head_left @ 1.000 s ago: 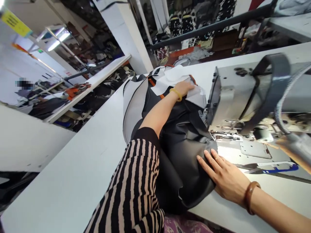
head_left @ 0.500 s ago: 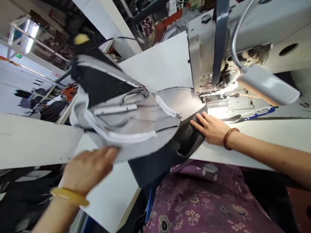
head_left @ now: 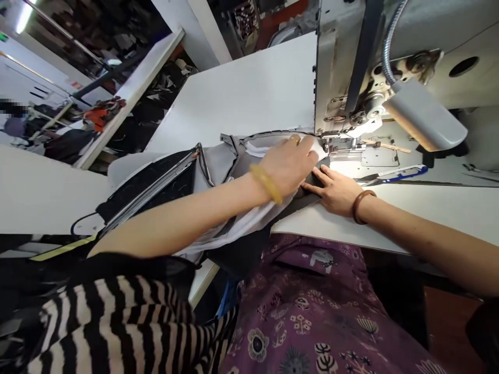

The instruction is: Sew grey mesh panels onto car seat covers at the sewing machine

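A partly sewn bag piece (head_left: 218,158), grey lining with black panels and a long zipper (head_left: 152,179), stretches over the white table to the sewing machine's presser foot (head_left: 326,144). My left hand (head_left: 290,161), a yellow bangle at its wrist, lies over the grey lining just left of the foot; its bent fingers are smeared and their tips hidden. Right beside it, my right hand (head_left: 337,189), with a brown bangle, rests flat, fingers spread, on the black edge (head_left: 307,205) of the piece. My left forearm covers part of the bag.
The sewing machine (head_left: 390,67) with its grey lamp (head_left: 429,117) fills the upper right. Blue-handled scissors (head_left: 401,176) lie on the machine bed, right of the foot. A bin-like space with dark scraps (head_left: 163,98) is at the left.
My left hand has let go of the bag's left part and moved right, to the presser foot. The lifted bag now lies lower and flatter. My right hand stays on the black edge.
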A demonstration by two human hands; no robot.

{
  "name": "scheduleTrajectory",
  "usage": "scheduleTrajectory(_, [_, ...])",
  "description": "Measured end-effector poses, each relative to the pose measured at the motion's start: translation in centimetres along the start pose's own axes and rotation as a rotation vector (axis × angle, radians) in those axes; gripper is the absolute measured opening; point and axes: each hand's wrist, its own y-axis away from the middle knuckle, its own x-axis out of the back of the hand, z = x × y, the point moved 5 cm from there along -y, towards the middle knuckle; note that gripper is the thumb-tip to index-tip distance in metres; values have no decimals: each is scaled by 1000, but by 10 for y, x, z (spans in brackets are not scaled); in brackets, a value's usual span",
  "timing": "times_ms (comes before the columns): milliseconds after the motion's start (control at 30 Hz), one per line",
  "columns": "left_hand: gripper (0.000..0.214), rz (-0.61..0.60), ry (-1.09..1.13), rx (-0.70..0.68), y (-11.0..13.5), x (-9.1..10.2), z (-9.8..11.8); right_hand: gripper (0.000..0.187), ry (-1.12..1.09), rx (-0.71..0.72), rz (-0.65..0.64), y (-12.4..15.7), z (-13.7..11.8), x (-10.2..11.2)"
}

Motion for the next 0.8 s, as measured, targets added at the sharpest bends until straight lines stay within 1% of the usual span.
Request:
scheduleTrajectory(33, [33, -32, -25, 24, -19, -5, -3, 51, -16, 13, 13, 1, 1, 0])
scheduleTrajectory(100, [36, -117, -49, 37, -43, -15, -6, 49, -61, 27, 39, 2, 4, -1])
scheduleTrajectory(167, [36, -246, -66, -8, -54, -23, -4, 48, -111, 30, 67, 2, 6, -1])
scheduleTrajectory(233, [36, -387, -90, -65, -58, -28, -2, 47, -162, 33, 83, 2, 8, -1])
scheduleTrajectory(300, [33, -453, -92, -76, -64, -32, -5, 47, -203, 29, 87, 2, 9, 0])
scheduleTrajectory(367, [32, -426, -67, -67, -75, -37, -12, 48, -220, 15, 80, 1, 10, 0])
scheduleTrajectory(467, [32, -287, 25, -48, -90, -46, -22, 48, -205, 5, 54, -2, 8, 2])
scheduleTrajectory(500, [31, -233, 66, -54, -93, -49, -23, 49, -198, 7, 38, -4, 7, 3])
scheduleTrajectory(567, [31, -177, 131, -77, -95, -54, -21, 50, -187, 6, 1, -6, 4, 4])
scheduleTrajectory(667, [34, -175, 172, -117, -93, -61, -16, 49, -189, -2, 0, -7, 3, 5])
scheduleTrajectory(800, [34, -209, 113, -158, -92, -71, -23, 49, -207, 0, 84, -5, 9, 4])
